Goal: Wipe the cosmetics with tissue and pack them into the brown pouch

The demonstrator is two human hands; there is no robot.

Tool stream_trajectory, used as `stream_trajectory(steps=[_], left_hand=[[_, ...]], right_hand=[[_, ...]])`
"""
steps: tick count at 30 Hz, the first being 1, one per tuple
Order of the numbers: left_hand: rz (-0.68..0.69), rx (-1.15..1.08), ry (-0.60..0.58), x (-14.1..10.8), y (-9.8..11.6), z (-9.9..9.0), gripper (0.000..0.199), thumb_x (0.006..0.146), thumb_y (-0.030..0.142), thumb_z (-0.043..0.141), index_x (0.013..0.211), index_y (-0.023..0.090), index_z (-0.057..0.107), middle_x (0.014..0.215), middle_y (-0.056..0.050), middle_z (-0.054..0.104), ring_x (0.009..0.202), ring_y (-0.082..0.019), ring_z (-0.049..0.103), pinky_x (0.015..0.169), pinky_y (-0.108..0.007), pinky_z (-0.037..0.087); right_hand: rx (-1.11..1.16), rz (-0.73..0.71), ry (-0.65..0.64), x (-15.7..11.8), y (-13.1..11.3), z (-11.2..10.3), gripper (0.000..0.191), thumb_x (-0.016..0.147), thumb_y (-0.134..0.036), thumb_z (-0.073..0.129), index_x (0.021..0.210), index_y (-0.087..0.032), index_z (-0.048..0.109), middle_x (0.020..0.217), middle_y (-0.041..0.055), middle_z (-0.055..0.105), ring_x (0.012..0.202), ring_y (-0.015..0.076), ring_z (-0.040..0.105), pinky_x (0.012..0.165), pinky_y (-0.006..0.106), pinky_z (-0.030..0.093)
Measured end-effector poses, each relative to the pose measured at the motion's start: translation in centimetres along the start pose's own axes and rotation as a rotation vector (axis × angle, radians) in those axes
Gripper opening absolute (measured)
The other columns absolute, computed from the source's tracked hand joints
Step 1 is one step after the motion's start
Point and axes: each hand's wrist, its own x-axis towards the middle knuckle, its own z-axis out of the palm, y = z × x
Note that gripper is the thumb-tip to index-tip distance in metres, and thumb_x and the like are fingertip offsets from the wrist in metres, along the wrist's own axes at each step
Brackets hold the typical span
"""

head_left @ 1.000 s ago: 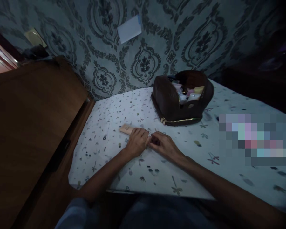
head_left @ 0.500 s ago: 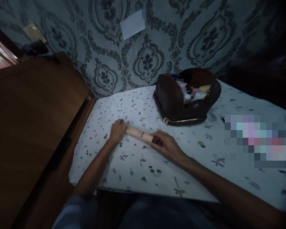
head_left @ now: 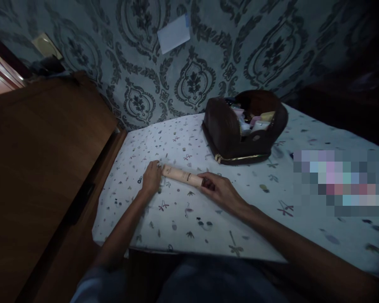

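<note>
While the left hand, its grip unclear, is at the left end of the tube over the table, its print too small to read, the right hand has its grip clamped on the other end, near an open bag.

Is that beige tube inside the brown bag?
No, the tube is outside the bag, with one end in the right hand.
</note>
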Motion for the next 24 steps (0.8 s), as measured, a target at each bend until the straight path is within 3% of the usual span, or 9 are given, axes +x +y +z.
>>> stream_trajectory(steps=[3,6,11,14,17,24], left_hand=[[0.009,-0.069,0.066,-0.2,0.4,-0.8,0.013,0.096,0.020,0.045,0.107,0.018,0.052,0.098,-0.006,0.060,0.093,-0.020,0.059,0.082,-0.032,0.049],[0.072,-0.139,0.104,-0.4,2.2,-1.4,0.008,0.095,0.017,0.047,0.098,0.018,0.055,0.094,-0.004,0.057,0.089,-0.018,0.058,0.081,-0.029,0.048],[0.363,-0.240,0.070,-1.4,7.2,-0.9,0.020,0.098,0.017,0.043,0.109,0.018,0.060,0.098,-0.005,0.054,0.091,-0.017,0.055,0.082,-0.029,0.048],[0.564,-0.169,-0.006,-2.4,9.0,0.1,0.027,0.098,0.015,0.040,0.118,0.015,0.057,0.107,-0.010,0.055,0.100,-0.020,0.054,0.087,-0.032,0.049],[0.640,-0.060,-0.041,-3.1,9.0,0.8,0.033,0.097,0.011,0.038,0.128,0.012,0.051,0.116,-0.015,0.055,0.105,-0.023,0.052,0.091,-0.037,0.050],[0.603,0.007,-0.040,-3.1,7.4,1.3,0.032,0.097,0.013,0.043,0.126,0.018,0.054,0.116,-0.012,0.056,0.104,-0.023,0.052,0.088,-0.036,0.051]], right_hand=[[0.026,0.017,0.014,0.1,0.1,0.1,0.029,0.078,-0.025,0.064,0.107,-0.021,0.067,0.079,0.0007,0.067,0.064,0.0168,0.060,0.061,0.029,0.049],[0.021,0.016,0.019,0.1,0.3,0.3,0.030,0.075,-0.021,0.064,0.106,-0.021,0.066,0.078,0.0003,0.066,0.062,0.0158,0.059,0.060,0.028,0.048],[-0.019,-0.041,0.018,0.1,0.3,0.3,0.026,0.076,-0.018,0.062,0.101,-0.022,0.064,0.075,-0.0005,0.063,0.063,0.0158,0.058,0.061,0.027,0.047],[-0.088,-0.085,0.042,0.1,0.3,0.3,0.007,0.075,-0.019,0.060,0.081,-0.022,0.057,0.074,0.0003,0.061,0.065,0.0163,0.056,0.061,0.027,0.045],[-0.144,-0.107,0.063,0.1,0.5,0.3,0.016,0.076,-0.021,0.058,0.069,-0.023,0.044,0.072,0.0008,0.058,0.064,0.0166,0.053,0.060,0.027,0.043],[-0.133,-0.095,0.026,0.2,0.4,0.4,0.018,0.082,-0.034,0.062,0.076,-0.022,0.049,0.075,0.0009,0.056,0.065,0.0170,0.054,0.061,0.028,0.043]])
